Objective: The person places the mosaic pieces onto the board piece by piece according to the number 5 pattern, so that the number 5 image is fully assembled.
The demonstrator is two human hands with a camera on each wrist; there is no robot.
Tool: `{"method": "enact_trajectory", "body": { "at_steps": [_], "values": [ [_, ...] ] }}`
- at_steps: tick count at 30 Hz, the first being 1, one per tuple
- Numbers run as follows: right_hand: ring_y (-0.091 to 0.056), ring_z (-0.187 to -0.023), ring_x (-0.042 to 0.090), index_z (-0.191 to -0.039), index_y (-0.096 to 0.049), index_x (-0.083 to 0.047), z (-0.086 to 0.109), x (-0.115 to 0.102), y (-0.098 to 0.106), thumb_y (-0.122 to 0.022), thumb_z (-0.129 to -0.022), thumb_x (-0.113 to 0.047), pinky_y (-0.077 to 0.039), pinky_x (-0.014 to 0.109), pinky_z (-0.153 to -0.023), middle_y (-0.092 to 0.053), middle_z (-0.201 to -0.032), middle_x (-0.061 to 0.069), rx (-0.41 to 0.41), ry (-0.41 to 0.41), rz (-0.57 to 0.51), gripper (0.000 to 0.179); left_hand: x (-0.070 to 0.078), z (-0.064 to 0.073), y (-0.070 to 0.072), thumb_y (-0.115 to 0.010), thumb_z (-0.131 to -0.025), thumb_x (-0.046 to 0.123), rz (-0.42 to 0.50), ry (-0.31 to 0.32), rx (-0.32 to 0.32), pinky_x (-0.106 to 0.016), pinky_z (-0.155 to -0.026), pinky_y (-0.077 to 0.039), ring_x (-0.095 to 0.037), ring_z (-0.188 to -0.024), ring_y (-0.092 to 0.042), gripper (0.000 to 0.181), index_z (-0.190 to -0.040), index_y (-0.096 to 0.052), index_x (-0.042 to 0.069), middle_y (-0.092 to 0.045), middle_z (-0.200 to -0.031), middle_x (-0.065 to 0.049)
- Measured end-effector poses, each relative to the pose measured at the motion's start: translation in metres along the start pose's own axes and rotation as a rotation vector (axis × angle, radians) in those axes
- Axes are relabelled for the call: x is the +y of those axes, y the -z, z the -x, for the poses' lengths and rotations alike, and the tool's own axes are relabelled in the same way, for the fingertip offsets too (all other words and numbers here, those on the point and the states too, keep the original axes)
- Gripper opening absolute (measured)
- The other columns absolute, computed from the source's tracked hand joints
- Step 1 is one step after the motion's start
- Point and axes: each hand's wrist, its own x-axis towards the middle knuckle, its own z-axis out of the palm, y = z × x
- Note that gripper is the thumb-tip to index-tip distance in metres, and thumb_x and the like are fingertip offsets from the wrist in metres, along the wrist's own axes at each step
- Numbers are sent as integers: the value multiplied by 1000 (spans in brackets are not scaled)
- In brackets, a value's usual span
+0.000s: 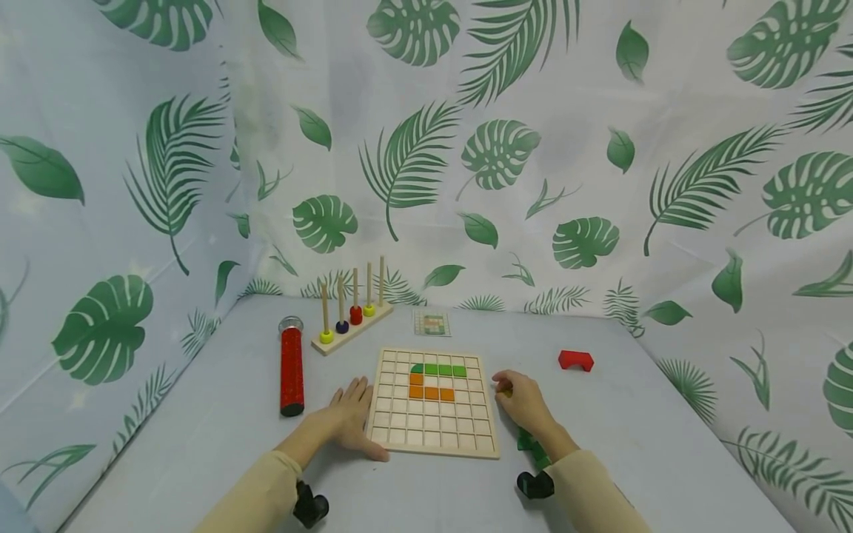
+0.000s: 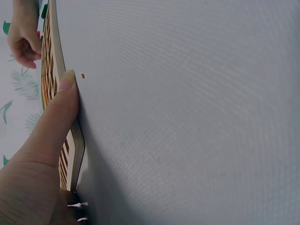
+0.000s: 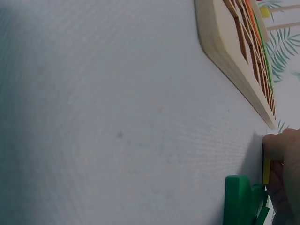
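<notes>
A square wooden grid board lies on the table, with green tiles and orange tiles in some of its cells. My left hand rests at the board's left edge, fingers spread and thumb along the near corner; in the left wrist view that thumb touches the board's side. Just right of the board, my right hand pinches a yellow tile, mostly hidden by the fingers. Loose green pieces lie under the right wrist.
Behind the board are a small pattern card and a wooden peg stand with coloured beads. A red tube lies at the left. On the right is a red arch-shaped block. Leaf-printed cloth hangs around the table.
</notes>
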Motion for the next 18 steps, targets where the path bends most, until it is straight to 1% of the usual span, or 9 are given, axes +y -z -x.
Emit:
{"method": "enact_trajectory", "body": {
  "at_steps": [3,6,8,10,12,14,16,18],
  "values": [
    [-56,-80,18,-105,-65,-3,-1,1,0,-65,-79,9,-51,40,-82,-62,-85,1,-5,9,-8,29,1,0,1,-74,-62,68,1,0,2,-56,-110,-12,-38,-141,-10,122,-145,-25,-5,-16,-153,-24],
    [-59,-89,21,-108,-64,-4,-2,2,2,-61,-77,13,-49,43,-86,-64,-93,4,-14,17,-8,35,1,0,2,-74,-62,68,2,0,3,-56,-110,-12,-38,-141,-10,122,-145,-25,-5,-16,-153,-24],
    [-58,-97,25,-110,-64,-4,-1,2,4,-61,-76,12,-48,45,-89,-65,-100,7,-10,17,0,38,1,1,3,-74,-62,68,7,-2,3,-56,-110,-12,-38,-141,-10,122,-145,-25,-6,-16,-153,-24],
    [-57,-100,28,-110,-64,-2,-1,3,7,-62,-74,10,-48,47,-88,-64,-103,10,8,24,11,37,1,1,3,-74,-62,68,8,-3,2,-56,-110,-12,-39,-141,-10,122,-145,-24,-6,-16,-153,-24],
    [-56,-96,28,-108,-64,-1,0,4,10,-66,-75,5,-49,45,-84,-63,-102,11,21,26,24,33,1,1,2,-74,-62,68,5,-2,2,-56,-110,-12,-38,-141,-10,122,-145,-24,-5,-16,-153,-24],
    [-56,-89,25,-105,-65,0,0,6,12,-69,-77,0,-50,42,-80,-61,-97,10,20,24,36,29,1,0,1,-73,-62,69,4,-2,1,-56,-110,-13,-38,-141,-10,122,-145,-24,-5,-16,-153,-24],
    [-55,-83,22,-104,-65,0,2,8,14,-71,-78,-3,-51,39,-77,-61,-93,9,6,16,42,27,1,0,1,-73,-62,69,2,-1,-3,-56,-110,-13,-38,-141,-10,122,-146,-24,-5,-16,-153,-24],
    [-54,-80,19,-104,-65,0,3,9,14,-71,-79,-3,-52,37,-76,-61,-91,7,-12,6,41,27,1,0,0,-73,-62,69,6,-2,-7,-56,-110,-12,-38,-141,-10,122,-145,-24,-5,-16,-153,-24]
  ]
}}
